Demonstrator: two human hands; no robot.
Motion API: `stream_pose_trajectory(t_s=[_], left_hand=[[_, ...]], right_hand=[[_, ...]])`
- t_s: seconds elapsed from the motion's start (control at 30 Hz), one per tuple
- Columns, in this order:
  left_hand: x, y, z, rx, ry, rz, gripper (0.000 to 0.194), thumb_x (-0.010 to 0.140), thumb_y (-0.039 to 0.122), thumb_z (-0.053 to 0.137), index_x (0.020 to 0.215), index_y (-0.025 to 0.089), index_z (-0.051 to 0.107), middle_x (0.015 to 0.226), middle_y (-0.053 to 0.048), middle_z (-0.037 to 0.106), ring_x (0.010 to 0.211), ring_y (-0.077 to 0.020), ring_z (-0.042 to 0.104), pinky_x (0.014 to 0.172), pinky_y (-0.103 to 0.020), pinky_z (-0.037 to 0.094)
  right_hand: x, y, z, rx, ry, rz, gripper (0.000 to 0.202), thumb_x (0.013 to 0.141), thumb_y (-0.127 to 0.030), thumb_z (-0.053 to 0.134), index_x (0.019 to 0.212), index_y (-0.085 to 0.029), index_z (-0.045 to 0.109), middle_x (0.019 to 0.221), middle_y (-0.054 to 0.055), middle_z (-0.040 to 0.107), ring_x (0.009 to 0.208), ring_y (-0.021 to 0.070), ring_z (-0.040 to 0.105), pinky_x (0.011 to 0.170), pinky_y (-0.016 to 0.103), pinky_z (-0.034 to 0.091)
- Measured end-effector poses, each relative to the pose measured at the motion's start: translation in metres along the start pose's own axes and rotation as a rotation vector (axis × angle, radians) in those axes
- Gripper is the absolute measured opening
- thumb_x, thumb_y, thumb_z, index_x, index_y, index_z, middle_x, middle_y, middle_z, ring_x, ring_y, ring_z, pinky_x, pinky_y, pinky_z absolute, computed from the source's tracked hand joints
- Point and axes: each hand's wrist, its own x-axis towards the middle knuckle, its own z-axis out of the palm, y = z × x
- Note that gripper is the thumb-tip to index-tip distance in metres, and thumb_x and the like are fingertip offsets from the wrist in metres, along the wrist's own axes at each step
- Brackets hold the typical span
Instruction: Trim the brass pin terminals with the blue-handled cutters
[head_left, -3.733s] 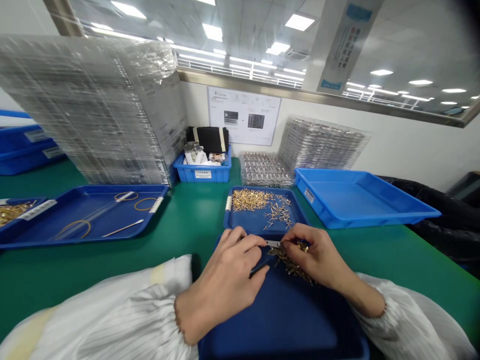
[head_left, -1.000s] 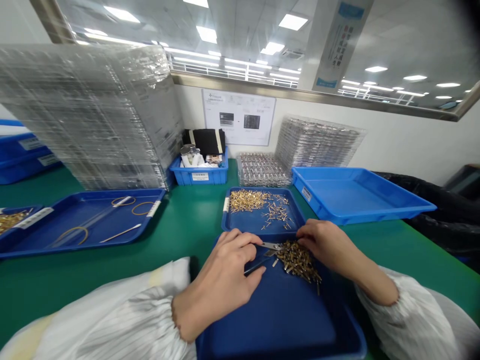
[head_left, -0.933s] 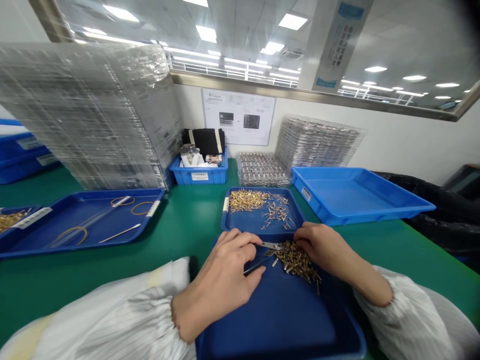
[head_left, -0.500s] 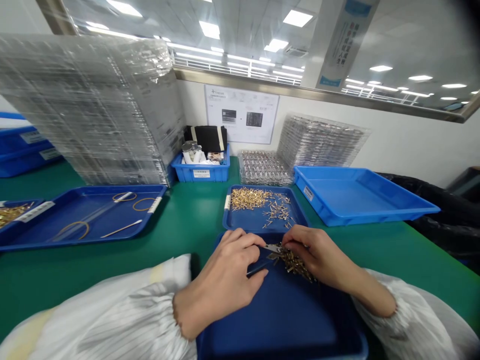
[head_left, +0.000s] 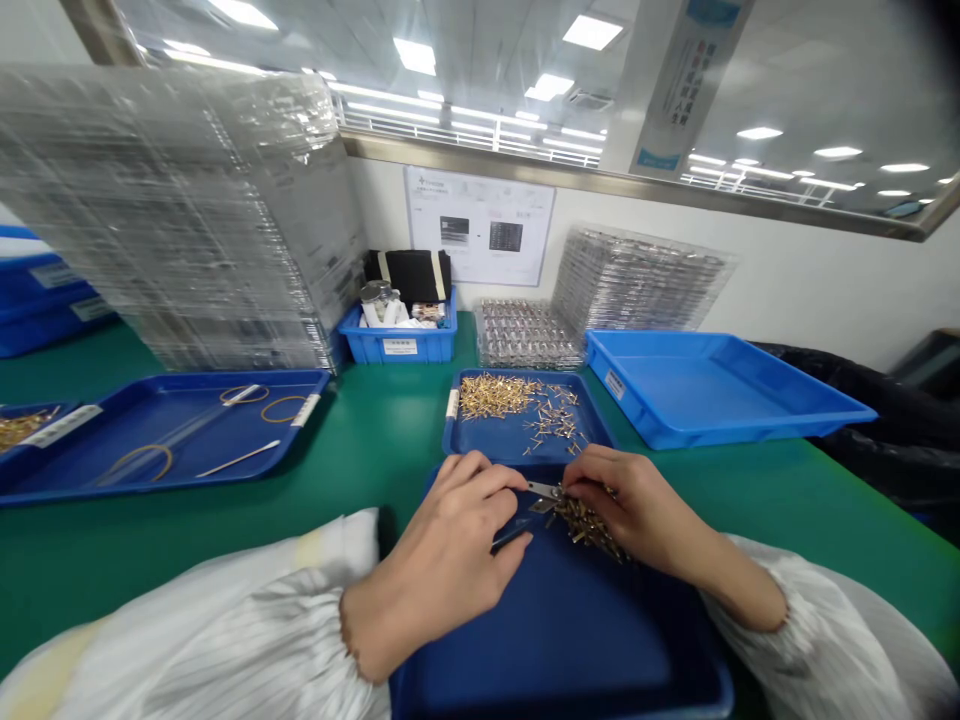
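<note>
The silver tool is between the two hands, over the far part of the near tray, its end beside a heap of small brassy pieces. Should it slip, a right fingertip so near that end could get pinched; a flicked piece could land among the gold pins in the farther tray. The left hand arches palm-down, fingers half-curled, thumb and index apart with the tool between. The right hand bends over the heap, fingers bunched; whether they hold a piece is hidden.
</note>
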Motion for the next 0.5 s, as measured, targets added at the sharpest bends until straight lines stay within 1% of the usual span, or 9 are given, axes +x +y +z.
stream_pose_trajectory(t_s=[0.13,0.2,0.27,0.37,0.5], left_hand=[[-0.0012,-0.0002,0.0006,0.052,-0.006,0.070,0.007,0.077,0.020,0.056,0.071,0.016,0.058,0.099,-0.001,0.061,0.093,-0.0220,0.047,0.086,-0.042,0.038],[-0.0021,0.0002,0.0011,0.072,-0.017,0.084,0.005,0.077,0.019,0.056,0.074,0.016,0.058,0.099,0.000,0.061,0.092,-0.0219,0.047,0.086,-0.043,0.037],[-0.0026,0.0008,0.0014,0.076,-0.013,0.063,0.005,0.078,0.019,0.056,0.074,0.016,0.058,0.097,0.000,0.062,0.089,-0.0214,0.047,0.083,-0.043,0.038],[-0.0027,0.0012,0.0015,0.056,0.016,0.014,0.008,0.078,0.021,0.055,0.071,0.017,0.056,0.094,0.000,0.062,0.086,-0.0211,0.048,0.080,-0.043,0.039],[-0.0013,0.0005,0.0015,0.033,0.031,0.001,0.011,0.077,0.021,0.056,0.067,0.017,0.055,0.094,0.000,0.062,0.086,-0.0216,0.048,0.078,-0.043,0.039]], right_hand=[[-0.0017,0.0009,0.0046,-0.122,-0.065,-0.022,0.019,0.084,-0.003,0.040,0.084,-0.016,0.054,0.081,0.003,0.051,0.069,0.0118,0.050,0.063,0.022,0.037],[-0.0016,0.0002,0.0061,-0.142,-0.087,-0.021,0.020,0.084,-0.003,0.039,0.085,-0.016,0.055,0.082,0.003,0.052,0.070,0.0123,0.050,0.064,0.023,0.038],[-0.0006,-0.0009,0.0061,-0.098,-0.056,-0.002,0.018,0.084,-0.004,0.040,0.085,-0.016,0.054,0.082,0.003,0.053,0.070,0.0120,0.051,0.064,0.022,0.038],[0.0013,-0.0025,0.0039,0.003,0.029,0.042,0.015,0.084,-0.007,0.044,0.082,-0.016,0.055,0.078,0.001,0.054,0.071,0.0109,0.052,0.065,0.021,0.038],[0.0020,-0.0026,0.0025,0.056,0.061,0.084,0.014,0.081,-0.009,0.048,0.077,-0.018,0.058,0.072,-0.001,0.055,0.064,0.0098,0.051,0.059,0.020,0.037]])
